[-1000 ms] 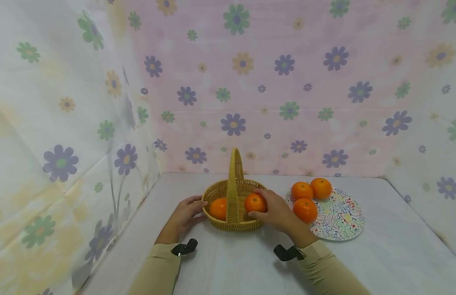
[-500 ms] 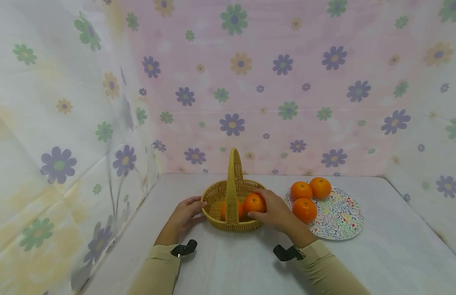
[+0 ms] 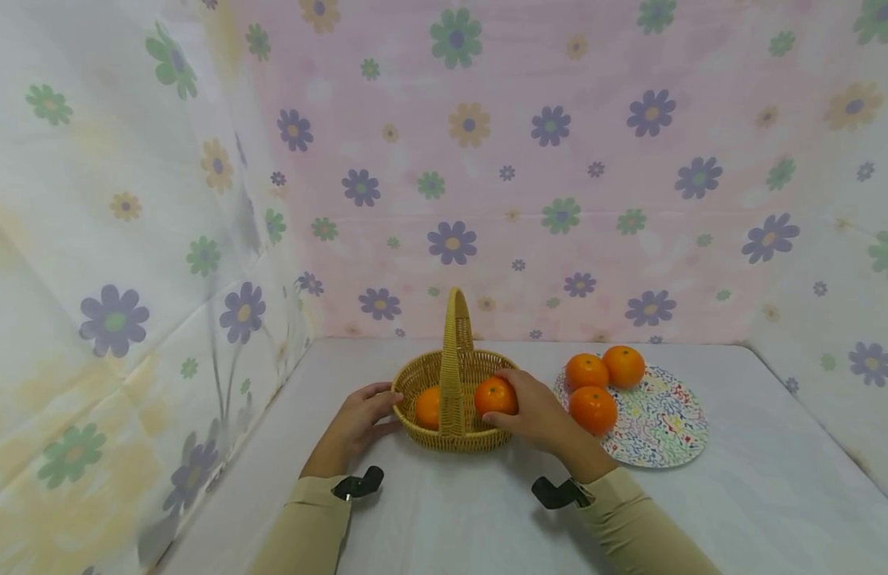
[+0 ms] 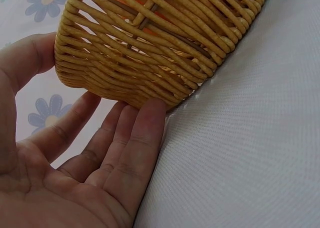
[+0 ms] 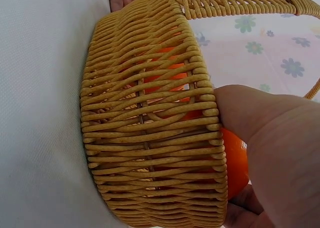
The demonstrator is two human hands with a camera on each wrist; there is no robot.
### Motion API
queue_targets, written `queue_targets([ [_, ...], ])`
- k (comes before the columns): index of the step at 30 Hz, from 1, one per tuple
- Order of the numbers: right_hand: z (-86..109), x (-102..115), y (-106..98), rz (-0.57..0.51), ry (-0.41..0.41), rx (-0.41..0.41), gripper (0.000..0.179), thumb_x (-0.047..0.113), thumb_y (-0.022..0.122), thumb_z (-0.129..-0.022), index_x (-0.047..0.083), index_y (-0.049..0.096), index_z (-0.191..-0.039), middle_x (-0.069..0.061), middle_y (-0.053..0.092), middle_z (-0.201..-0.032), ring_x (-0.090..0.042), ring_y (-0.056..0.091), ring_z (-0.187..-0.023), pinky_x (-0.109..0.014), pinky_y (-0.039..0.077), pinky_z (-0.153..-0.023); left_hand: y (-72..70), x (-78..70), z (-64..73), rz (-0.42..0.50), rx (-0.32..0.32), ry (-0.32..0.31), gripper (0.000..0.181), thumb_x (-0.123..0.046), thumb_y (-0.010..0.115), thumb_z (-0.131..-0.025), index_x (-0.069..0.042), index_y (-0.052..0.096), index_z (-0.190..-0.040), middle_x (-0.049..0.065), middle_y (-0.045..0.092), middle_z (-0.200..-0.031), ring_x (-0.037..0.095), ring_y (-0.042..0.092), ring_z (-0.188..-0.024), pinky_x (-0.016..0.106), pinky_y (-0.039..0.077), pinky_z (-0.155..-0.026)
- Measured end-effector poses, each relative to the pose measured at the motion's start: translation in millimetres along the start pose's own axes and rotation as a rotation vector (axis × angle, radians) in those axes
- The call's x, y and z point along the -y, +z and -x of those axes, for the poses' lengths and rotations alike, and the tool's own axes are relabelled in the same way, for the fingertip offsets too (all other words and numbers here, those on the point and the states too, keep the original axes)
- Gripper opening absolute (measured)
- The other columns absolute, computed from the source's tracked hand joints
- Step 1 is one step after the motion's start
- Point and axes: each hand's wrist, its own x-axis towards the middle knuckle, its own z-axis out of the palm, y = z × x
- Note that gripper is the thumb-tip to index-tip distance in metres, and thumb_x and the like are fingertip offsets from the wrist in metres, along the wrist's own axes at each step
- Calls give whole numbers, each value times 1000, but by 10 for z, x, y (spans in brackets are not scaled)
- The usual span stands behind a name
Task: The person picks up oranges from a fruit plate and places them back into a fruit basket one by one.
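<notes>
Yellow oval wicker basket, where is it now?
In the head view, the yellow oval wicker basket stands on the white table, left of the round multicoloured plate, its left end held by the left hand.

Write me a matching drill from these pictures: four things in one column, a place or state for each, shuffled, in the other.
Things
1. left hand
2. right hand
3. patterned plate
4. basket

Places and states
A. lies under three oranges
B. has a tall arched handle
C. grips an orange
D. touches the woven container's left end

Pairs: 1-D, 2-C, 3-A, 4-B
</notes>
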Motion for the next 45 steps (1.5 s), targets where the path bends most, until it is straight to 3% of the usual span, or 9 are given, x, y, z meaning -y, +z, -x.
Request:
queue_targets([
  [14,-2,14,-5,13,12,3,77,41,83,-87,16,47,-151,-6,57,-143,-26,60,-120,-52,56,-102,-1,1,6,12,4,10,53,-27,79,-91,-7,62,-137,15,64,-137,27,66,-118,48,60,-98],
  [26,6,-27,30,-8,-3,6,77,43,83,-87,18,47,-151,-4,56,-145,-25,60,-122,-51,56,-102,-22,-15,41,-6,5,-11,49,-24,74,-95,-7,61,-140,16,62,-140,31,64,-124,48,60,-97],
  [45,-8,-27,2,-5,0,0,76,42,83,-87,18,48,-151,-5,57,-143,-26,60,-122,-52,56,-102,1,-11,4,5,10,-1,50,-24,75,-95,-7,61,-139,16,64,-138,27,66,-120,48,61,-96],
])
